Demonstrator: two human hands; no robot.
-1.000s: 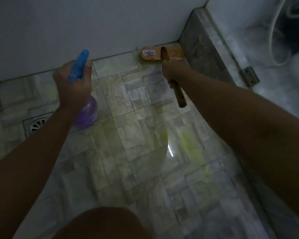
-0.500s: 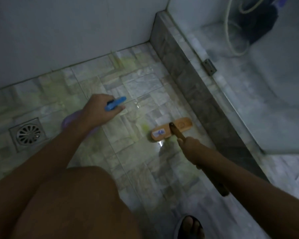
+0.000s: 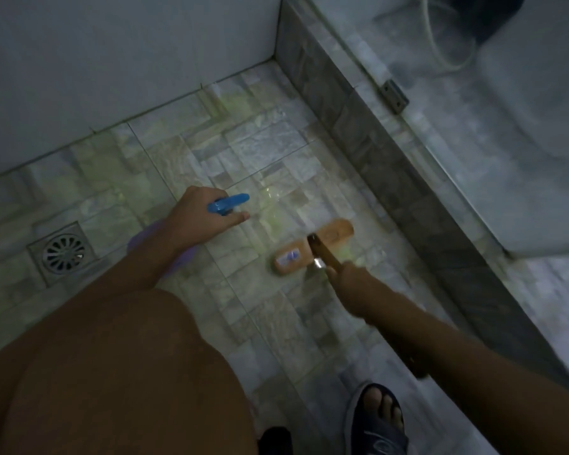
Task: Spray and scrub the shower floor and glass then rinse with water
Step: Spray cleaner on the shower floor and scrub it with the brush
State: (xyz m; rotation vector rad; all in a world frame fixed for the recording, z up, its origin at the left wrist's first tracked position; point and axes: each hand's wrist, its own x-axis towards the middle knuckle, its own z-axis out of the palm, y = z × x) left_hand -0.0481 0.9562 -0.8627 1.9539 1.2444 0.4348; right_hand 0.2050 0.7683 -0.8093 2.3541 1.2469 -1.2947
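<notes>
My left hand (image 3: 201,215) grips a spray bottle with a blue nozzle (image 3: 229,203) and a purple body (image 3: 181,259), the nozzle aimed right over the floor. My right hand (image 3: 350,280) holds the wooden handle of a scrub brush; its wooden head (image 3: 312,249) lies flat on the tiled shower floor (image 3: 243,149), just right of the bottle. Yellow-green streaks of cleaner lie on the wet tiles around the brush. The glass panel (image 3: 473,133) stands along the curb on the right.
A round metal floor drain (image 3: 63,252) sits at the left. A grey tiled curb (image 3: 358,126) with a metal hinge (image 3: 394,95) borders the floor on the right. White wall behind. My knee fills the lower left; my sandalled foot (image 3: 380,418) is at the bottom.
The brush has come back from the far corner by the wall to the middle of the floor. My left hand with the bottle has dropped lower, and my view has shifted left.
</notes>
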